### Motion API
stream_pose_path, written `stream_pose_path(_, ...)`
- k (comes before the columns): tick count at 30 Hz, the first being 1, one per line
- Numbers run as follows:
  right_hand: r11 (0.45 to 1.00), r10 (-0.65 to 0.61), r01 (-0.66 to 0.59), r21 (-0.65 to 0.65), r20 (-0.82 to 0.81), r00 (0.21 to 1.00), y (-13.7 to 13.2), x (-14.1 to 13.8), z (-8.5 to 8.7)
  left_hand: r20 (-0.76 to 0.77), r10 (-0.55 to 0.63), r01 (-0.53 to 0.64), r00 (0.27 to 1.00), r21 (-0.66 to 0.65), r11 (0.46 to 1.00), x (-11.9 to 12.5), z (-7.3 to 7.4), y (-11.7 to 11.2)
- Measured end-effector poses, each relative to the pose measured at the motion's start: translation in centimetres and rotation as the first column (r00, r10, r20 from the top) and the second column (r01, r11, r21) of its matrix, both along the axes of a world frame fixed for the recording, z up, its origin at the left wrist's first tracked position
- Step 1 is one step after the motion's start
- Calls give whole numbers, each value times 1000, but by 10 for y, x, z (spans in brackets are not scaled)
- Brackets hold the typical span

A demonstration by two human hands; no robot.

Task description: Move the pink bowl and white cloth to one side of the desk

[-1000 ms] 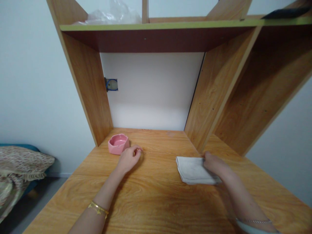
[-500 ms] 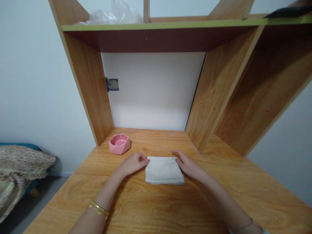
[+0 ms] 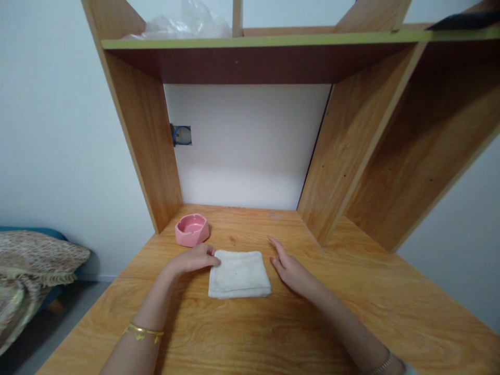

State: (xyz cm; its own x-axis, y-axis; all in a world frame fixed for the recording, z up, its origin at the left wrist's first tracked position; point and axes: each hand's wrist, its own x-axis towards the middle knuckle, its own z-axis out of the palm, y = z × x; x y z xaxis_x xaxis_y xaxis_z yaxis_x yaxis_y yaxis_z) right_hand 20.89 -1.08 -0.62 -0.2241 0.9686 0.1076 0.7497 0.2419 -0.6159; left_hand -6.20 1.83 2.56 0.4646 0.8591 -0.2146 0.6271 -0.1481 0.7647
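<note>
The white cloth [image 3: 239, 276] lay at six o'clock, apparently folded already; your left hand [image 3: 194, 259] pinched its ten-o'clock corner, not yet released, your right hand [image 3: 292, 268] open, empty at its three o'clock.

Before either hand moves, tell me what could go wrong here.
The left hand is close to the glossy pink angular bowl; a backward slip might knock it. Only that hand touches the folded white fabric cloth, at its back left corner, with the right hand apart, so pulling could skew its layers.
</note>
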Motion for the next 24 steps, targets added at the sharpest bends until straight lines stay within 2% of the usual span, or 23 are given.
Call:
stream_pose_path(3, 999, 8, -5, -37, 86, 996, -2, -2, 2, -73, 103, -99, 992, 57, 993, -26, 8, -2)
stream_pose_path(6, 998, 10, 0, -59, 159, 987, -5, -5, 7, -139, 277, -263, 951, 111, 958, -47, 9, -3)
stream_pose_path(8, 998, 7, 5, -65, 187, 982, -7, -7, 10, -285, 416, -394, 864, 133, 909, -57, 8, -2)
stream_pose_path(10, 998, 7, 6, -64, 201, 980, -8, -8, 13, -389, 496, -472, 777, 163, 867, -63, 7, 0)
stream_pose_path(17, 998, 25, -10, -65, 223, 974, -10, -8, 13, -479, 607, -557, 633, 263, 788, -78, 1, 10)
stream_pose_path(24, 999, 18, -7, -44, 248, 969, -9, -8, 10, -449, 618, -542, 645, 301, 785, -78, -3, 12)
